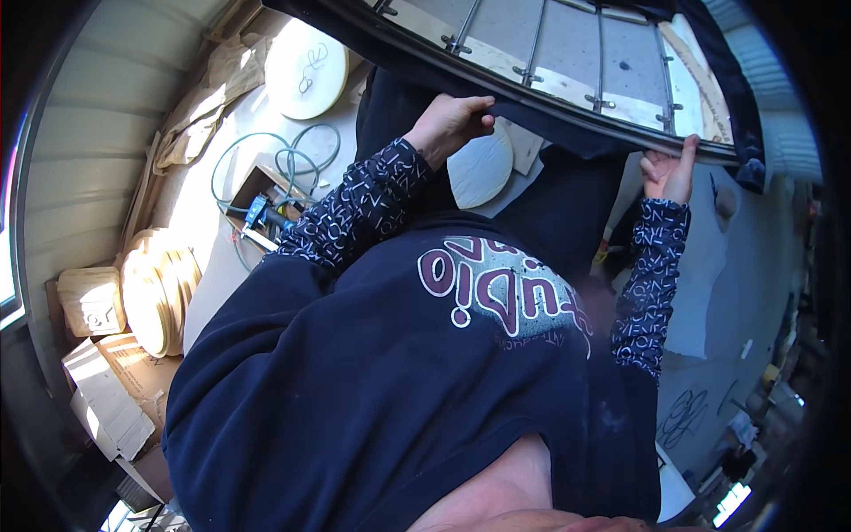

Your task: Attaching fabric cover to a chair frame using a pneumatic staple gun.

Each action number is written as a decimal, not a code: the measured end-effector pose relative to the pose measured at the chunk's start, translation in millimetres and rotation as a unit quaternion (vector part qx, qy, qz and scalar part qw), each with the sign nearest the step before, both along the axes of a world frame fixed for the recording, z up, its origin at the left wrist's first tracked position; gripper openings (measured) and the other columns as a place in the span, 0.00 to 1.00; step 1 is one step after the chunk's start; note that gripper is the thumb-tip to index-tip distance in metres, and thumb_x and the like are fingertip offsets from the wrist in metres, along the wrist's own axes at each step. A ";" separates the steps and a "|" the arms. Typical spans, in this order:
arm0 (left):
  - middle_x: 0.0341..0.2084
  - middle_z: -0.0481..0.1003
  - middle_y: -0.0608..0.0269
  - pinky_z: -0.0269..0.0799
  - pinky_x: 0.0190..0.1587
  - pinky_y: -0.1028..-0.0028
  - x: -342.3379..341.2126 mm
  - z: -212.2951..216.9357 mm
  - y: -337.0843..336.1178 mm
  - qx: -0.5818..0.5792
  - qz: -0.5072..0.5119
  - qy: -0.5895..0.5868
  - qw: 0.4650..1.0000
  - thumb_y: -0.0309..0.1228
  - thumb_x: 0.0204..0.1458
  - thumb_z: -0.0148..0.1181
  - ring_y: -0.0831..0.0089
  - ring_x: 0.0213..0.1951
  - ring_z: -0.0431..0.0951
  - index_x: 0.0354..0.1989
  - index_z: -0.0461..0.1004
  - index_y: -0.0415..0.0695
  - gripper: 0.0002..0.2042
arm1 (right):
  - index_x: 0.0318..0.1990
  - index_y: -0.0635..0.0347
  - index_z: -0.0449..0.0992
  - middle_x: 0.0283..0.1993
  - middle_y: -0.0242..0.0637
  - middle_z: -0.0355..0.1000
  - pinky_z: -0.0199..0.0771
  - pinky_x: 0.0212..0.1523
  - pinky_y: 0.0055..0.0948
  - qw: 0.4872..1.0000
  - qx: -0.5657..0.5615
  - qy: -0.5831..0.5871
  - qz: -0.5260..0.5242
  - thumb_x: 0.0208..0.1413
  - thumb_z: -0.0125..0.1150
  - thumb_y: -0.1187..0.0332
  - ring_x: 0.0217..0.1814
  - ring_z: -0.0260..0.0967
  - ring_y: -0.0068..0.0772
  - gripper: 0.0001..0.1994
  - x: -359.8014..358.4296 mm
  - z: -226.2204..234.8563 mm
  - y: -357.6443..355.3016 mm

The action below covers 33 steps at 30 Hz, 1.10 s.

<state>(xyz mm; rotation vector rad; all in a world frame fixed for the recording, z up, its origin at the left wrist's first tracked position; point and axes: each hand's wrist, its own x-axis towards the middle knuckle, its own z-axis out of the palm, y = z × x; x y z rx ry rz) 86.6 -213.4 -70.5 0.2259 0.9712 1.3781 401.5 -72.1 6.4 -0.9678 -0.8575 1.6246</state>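
Observation:
Across the top of the view is a furniture frame [567, 66] with metal rods running over it. Dark fabric [550, 120] wraps its near edge and hangs below it. My left hand [448, 129] is closed on the dark fabric at the near edge, thumb and fingers pinched together. Further right, my right hand [669, 177] grips the same edge near the frame's corner, its thumb up over the rim and fingers curled underneath. The undersides of both grips are partly hidden.
A box [257, 191] on the left holds a blue-bodied tool [258, 213] beside a coiled green hose [219, 177]. Pale round discs [306, 69] lie on the floor, with more stacked [155, 293] near a cardboard box [133, 377]. Crumpled brown material [208, 97] lies along the wall.

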 end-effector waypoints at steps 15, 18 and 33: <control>0.25 0.79 0.55 0.75 0.31 0.71 61.3 58.4 -20.3 0.202 -0.191 0.479 0.833 0.39 0.58 0.59 0.69 0.26 0.79 0.35 0.76 0.35 0.16 | 0.45 0.68 0.73 0.39 0.37 0.73 0.64 0.28 0.23 0.982 0.122 -0.138 0.053 0.50 0.68 0.80 0.33 0.65 0.22 0.15 -0.5 -31.9 -13.6; 0.25 0.78 0.50 0.76 0.33 0.62 88.1 54.4 13.8 0.238 -0.134 0.730 0.626 0.50 0.52 0.62 0.54 0.31 0.81 0.32 0.77 0.38 0.22 | 0.44 0.69 0.72 0.38 0.39 0.73 0.68 0.31 0.26 0.985 0.140 -0.087 0.054 0.53 0.62 0.81 0.33 0.66 0.25 0.12 5.9 -37.4 -11.4; 0.19 0.73 0.57 0.73 0.28 0.61 132.8 44.3 55.6 0.468 -0.200 0.695 0.508 0.29 0.51 0.57 0.58 0.27 0.78 0.29 0.70 0.43 0.04 | 0.50 0.68 0.74 0.48 0.42 0.76 0.71 0.54 0.32 0.947 0.214 -0.227 0.074 0.46 0.72 0.73 0.49 0.74 0.33 0.22 -10.8 -47.4 -17.9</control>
